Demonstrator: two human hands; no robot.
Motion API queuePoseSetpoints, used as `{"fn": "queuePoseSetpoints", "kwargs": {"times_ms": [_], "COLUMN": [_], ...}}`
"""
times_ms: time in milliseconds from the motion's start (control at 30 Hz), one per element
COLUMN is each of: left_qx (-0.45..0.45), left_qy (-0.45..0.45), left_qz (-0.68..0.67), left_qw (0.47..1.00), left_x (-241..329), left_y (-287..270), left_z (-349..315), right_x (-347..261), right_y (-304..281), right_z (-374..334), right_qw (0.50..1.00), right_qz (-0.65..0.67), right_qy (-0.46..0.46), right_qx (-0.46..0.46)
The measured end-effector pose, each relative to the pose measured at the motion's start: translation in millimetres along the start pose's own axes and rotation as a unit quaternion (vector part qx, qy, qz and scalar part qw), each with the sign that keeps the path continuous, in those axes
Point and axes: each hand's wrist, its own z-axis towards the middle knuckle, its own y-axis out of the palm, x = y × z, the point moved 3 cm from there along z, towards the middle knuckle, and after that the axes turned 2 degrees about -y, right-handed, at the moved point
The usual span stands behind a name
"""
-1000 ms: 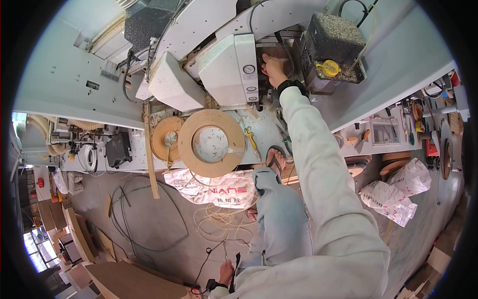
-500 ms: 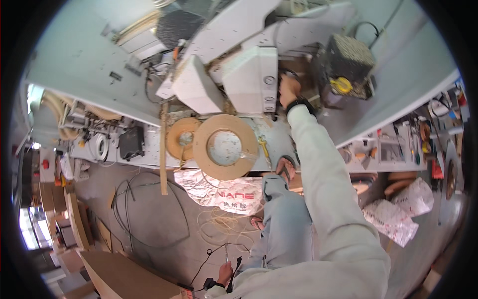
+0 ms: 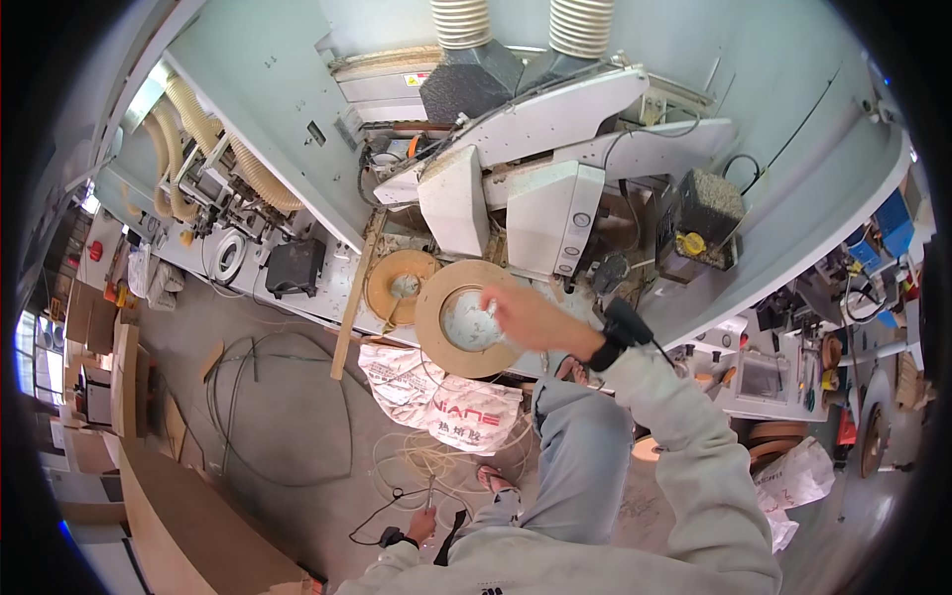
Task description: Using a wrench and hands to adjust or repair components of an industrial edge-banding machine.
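Note:
My right hand (image 3: 535, 319), a little blurred, hovers over the large tan roll of edge banding (image 3: 439, 347). Its fingers stretch loosely leftward over the roll's open centre, with nothing visible in them. Whether they touch the roll cannot be told. A smaller tan roll (image 3: 382, 300) lies just left of it on the machine bed. Low down by my leg, my left hand (image 3: 421, 524) is closed on a slim silvery tool (image 3: 430, 493) that points up; its exact kind is too small to tell. Black straps are on both wrists.
White machine covers (image 3: 543, 223) rise behind the rolls, beside a dark glue-granule box (image 3: 699, 223) with a yellow cap. A wooden strip (image 3: 355, 307) juts over the front edge. On the floor lie a printed white sack (image 3: 436, 397), a coiled dark strip (image 3: 223, 416) and pale loops.
My right hand has come back from the recess beside the white cover and moved left and nearer, over the large roll. The view has shifted. My left hand still holds the slim tool.

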Motion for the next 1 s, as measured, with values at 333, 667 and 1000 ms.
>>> {"fn": "queuePoseSetpoints", "kwargs": {"times_ms": [333, 667, 1000], "left_qx": [0.003, -0.018, 0.03], "left_qy": [-0.042, -0.047, -0.007], "left_qz": [-0.055, -0.085, -0.036], "left_qw": [0.998, 0.995, 0.999], "left_x": [-4.0, -45.4, -47.8], "left_y": [-4.5, 10.6, 6.3], "left_z": [21.6, 14.2, 27.0], "right_x": [-83.1, -19.0, -7.7], "right_y": [104.4, 160.0, 173.2], "right_z": [-59.5, -94.1, -83.1], "right_qw": [0.955, 0.95, 0.928], "right_qz": [-0.018, -0.142, -0.248], "right_qy": [-0.064, -0.1, -0.089], "right_qx": [-0.288, -0.26, -0.262]}}
